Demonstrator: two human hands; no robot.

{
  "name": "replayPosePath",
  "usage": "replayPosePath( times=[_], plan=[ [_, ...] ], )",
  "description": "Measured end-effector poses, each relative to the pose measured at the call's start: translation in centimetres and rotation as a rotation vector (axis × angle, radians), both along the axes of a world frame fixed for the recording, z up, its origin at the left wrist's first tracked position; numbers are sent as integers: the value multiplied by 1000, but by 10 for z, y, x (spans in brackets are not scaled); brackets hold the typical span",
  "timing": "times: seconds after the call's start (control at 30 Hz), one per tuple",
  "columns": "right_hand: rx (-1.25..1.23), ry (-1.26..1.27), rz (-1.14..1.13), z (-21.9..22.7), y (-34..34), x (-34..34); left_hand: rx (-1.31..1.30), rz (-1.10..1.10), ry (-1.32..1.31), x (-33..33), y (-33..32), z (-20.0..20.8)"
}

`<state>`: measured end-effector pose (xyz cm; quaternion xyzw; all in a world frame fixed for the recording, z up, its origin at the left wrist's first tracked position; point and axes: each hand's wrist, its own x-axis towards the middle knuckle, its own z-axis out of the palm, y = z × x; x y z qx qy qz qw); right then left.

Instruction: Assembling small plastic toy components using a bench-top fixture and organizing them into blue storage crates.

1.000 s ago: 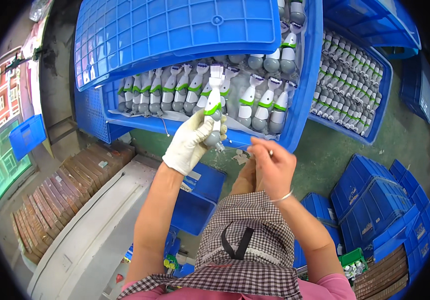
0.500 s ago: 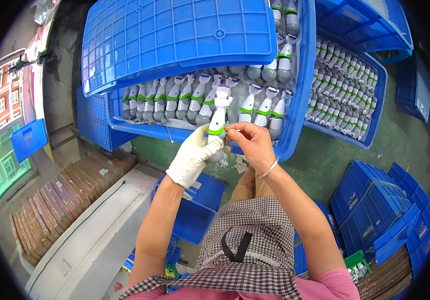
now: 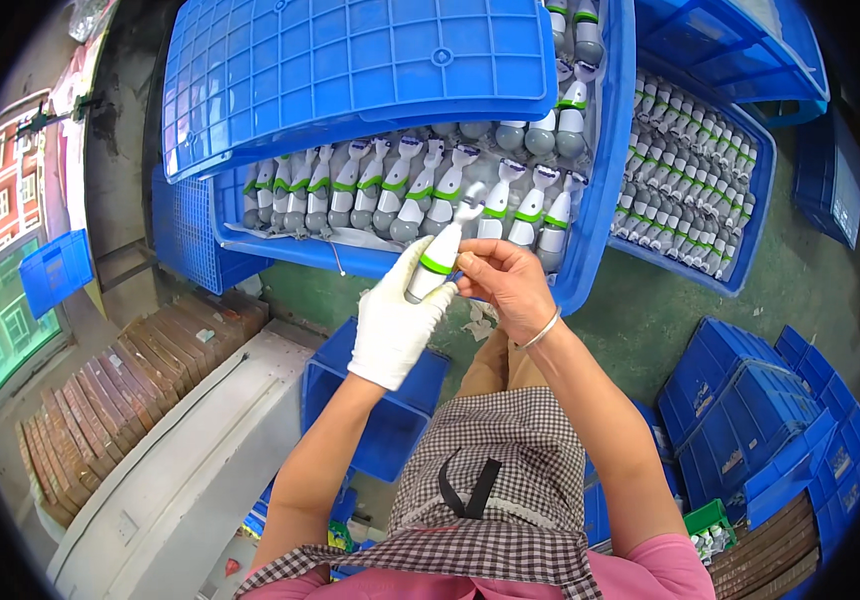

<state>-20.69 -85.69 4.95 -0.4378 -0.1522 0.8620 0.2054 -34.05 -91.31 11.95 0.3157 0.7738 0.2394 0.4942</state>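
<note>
My left hand [image 3: 390, 322], in a white glove, is wrapped round a white handheld device [image 3: 442, 250] with a green band and a narrow neck. The device tilts up to the right, just over the near rim of a blue crate [image 3: 370, 262]; its lower end is hidden in my palm. My bare right hand [image 3: 512, 288], with a bangle at the wrist, pinches close beside the green band. Whatever lies between its fingertips is too small to make out. Similar devices [image 3: 350, 185] with grey rounded ends stand in rows inside the crate.
A blue ribbed lid or crate [image 3: 350, 75] covers much of the far part of the crate. Another crate [image 3: 758, 215] full of devices stands to the right. Stacked blue crates [image 3: 750, 430] are at lower right, brown boards [image 3: 115, 400] at left, and an open blue bin [image 3: 420, 395] below.
The device has turned in my left hand and now leans further right, its grey end out of sight. My left glove has rolled to show more of its back. The right hand stays close beside it.
</note>
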Motion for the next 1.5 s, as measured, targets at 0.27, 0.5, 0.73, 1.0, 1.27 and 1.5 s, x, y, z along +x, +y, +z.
replayPosePath(
  times=[0.27,0.5,0.73,1.0,1.27,1.5],
  plan=[
    [-142,159,-50,-7,-7,-2,375,-304,854,11,-11,-3],
    [-28,85,-45,3,1,-2,393,-407,874,16,-19,-6],
    [-14,114,-23,2,0,-1,367,-454,902,17,-17,-9],
    [3,104,-50,-6,2,2,180,-374,598,17,-5,-3],
    [185,41,-17,7,7,0,46,-58,-47,-8,16,3],
    [13,150,-137,17,11,14,425,-432,887,-3,8,6]
  ],
)
